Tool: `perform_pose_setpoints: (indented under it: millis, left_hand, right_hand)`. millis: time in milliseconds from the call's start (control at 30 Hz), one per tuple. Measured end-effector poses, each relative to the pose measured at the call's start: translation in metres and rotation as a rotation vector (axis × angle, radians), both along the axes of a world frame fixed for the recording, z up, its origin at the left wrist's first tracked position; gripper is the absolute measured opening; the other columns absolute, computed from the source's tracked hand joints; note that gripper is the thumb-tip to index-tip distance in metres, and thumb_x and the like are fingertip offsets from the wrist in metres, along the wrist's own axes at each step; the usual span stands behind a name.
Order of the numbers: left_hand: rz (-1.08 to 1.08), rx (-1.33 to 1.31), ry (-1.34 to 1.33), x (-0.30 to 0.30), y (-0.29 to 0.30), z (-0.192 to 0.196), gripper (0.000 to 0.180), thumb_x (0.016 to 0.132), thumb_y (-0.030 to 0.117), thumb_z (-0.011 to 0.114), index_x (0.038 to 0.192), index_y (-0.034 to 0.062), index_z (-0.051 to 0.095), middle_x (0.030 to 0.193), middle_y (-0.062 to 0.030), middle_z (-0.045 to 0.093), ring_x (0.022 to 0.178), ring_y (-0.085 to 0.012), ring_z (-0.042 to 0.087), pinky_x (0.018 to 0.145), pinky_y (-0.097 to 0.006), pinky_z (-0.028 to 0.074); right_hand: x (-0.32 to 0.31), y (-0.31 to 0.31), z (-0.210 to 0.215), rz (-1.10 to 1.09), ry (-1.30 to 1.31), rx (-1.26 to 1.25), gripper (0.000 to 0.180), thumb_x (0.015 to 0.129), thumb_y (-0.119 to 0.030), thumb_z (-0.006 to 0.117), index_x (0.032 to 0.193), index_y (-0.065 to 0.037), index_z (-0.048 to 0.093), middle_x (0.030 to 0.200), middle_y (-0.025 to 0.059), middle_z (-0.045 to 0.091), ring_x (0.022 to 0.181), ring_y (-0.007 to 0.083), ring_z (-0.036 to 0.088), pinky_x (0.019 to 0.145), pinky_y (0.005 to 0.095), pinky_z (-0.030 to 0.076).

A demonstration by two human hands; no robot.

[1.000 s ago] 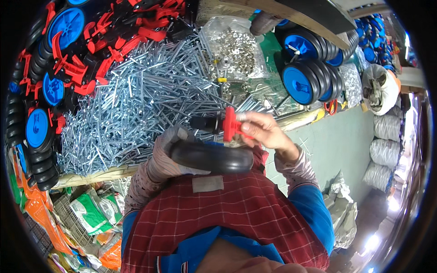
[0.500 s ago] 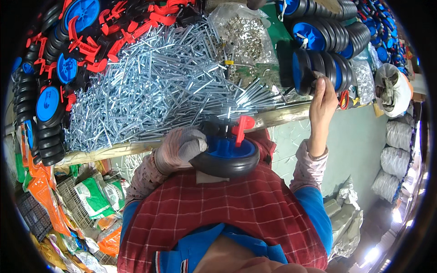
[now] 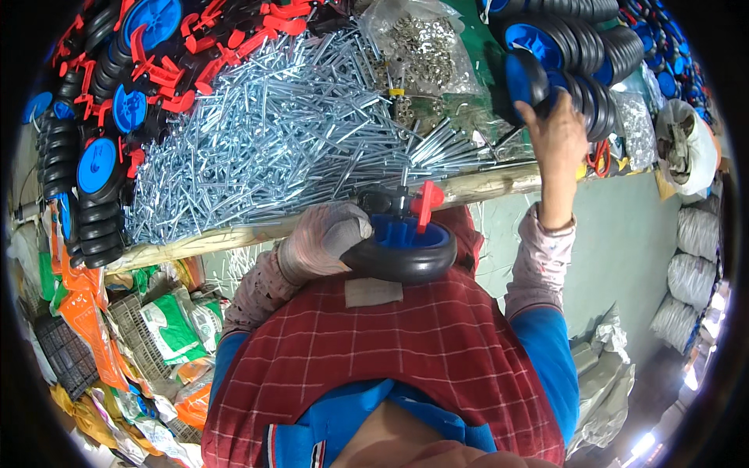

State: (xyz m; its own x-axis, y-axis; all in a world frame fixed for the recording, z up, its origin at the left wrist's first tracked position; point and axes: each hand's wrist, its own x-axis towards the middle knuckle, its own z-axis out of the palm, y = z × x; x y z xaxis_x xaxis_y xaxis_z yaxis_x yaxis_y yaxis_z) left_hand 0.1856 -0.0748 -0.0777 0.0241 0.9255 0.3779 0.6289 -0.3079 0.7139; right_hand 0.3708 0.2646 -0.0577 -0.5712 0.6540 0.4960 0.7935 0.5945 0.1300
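My gloved left hand (image 3: 324, 238) grips a black wheel with a blue hub (image 3: 402, 249), held flat against my chest. A red plastic clip (image 3: 425, 204) and a metal bolt stand up from its hub. My bare right hand (image 3: 555, 129) reaches up to the far right and closes on another black wheel with a blue hub (image 3: 524, 78) at the end of a row of wheels (image 3: 581, 54). A big heap of silver bolts (image 3: 289, 140) covers the bench in front of me.
Red clips (image 3: 187, 62) and more blue-hubbed wheels (image 3: 86, 164) lie at the left of the bench. A clear bag of washers (image 3: 425, 51) sits behind the bolts. Bags and crates (image 3: 117, 343) crowd the floor at left, white sacks (image 3: 694, 265) at right.
My right hand left the red clip on the held wheel and rose to the far right, where it now grips a wheel from the row. The left hand keeps its wheel.
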Motion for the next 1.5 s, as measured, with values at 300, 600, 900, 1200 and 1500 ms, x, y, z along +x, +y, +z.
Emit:
perform_pose_setpoints:
  millis: [300,600,900,1200,1500]
  left_hand:
    - [0.005,-0.036,-0.037,-0.002,-0.009,-0.017,0.042,0.068,0.017,0.081,0.102,0.0081,0.058,0.089,-0.0109,0.063,0.077,-0.0325,0.065,0.062,-0.041,0.052]
    - [-0.068,-0.146,-0.181,0.001,0.014,-0.020,0.050,0.069,0.016,0.080,0.112,0.0093,0.055,0.098,-0.0124,0.061,0.083,-0.0356,0.064,0.069,-0.042,0.053]
    - [-0.083,-0.187,-0.271,0.002,0.040,-0.014,0.051,0.070,0.015,0.081,0.113,0.0086,0.054,0.097,-0.0119,0.062,0.078,-0.0326,0.065,0.065,-0.039,0.054]
    - [-0.055,-0.283,-0.469,0.002,0.047,-0.008,0.047,0.071,0.010,0.078,0.111,0.0073,0.054,0.093,-0.0122,0.063,0.075,-0.0316,0.065,0.062,-0.039,0.054]
    - [-0.044,0.016,-0.119,-0.009,0.027,-0.019,0.043,0.071,0.005,0.075,0.109,0.0060,0.055,0.089,-0.0124,0.064,0.073,-0.0307,0.066,0.058,-0.038,0.055]
  right_hand:
    - [-0.004,-0.049,0.006,0.488,0.361,-0.843,0.033,0.083,-0.033,0.077,0.091,-0.001,0.069,0.095,0.0123,0.065,0.087,0.0308,0.062,0.076,0.0398,0.049]
    - [-0.025,-0.011,-0.058,0.208,0.132,-0.819,0.047,0.086,-0.042,0.072,0.104,0.001,0.066,0.090,0.0239,0.070,0.085,0.0393,0.069,0.073,0.0451,0.053]
    - [-0.033,-0.064,-0.001,0.452,0.402,-1.104,0.034,0.084,-0.025,0.076,0.106,-0.003,0.064,0.077,0.0130,0.069,0.068,0.0181,0.068,0.065,0.0315,0.051]
    - [-0.033,-0.077,0.006,0.824,0.414,-0.906,0.038,0.077,-0.022,0.081,0.105,-0.003,0.064,0.084,0.0164,0.069,0.069,0.0263,0.068,0.067,0.0333,0.053]
    - [-0.090,-0.019,-0.059,0.644,0.447,-0.709,0.016,0.085,-0.009,0.072,0.098,0.000,0.070,0.091,0.0165,0.068,0.079,0.0308,0.068,0.069,0.0345,0.051]
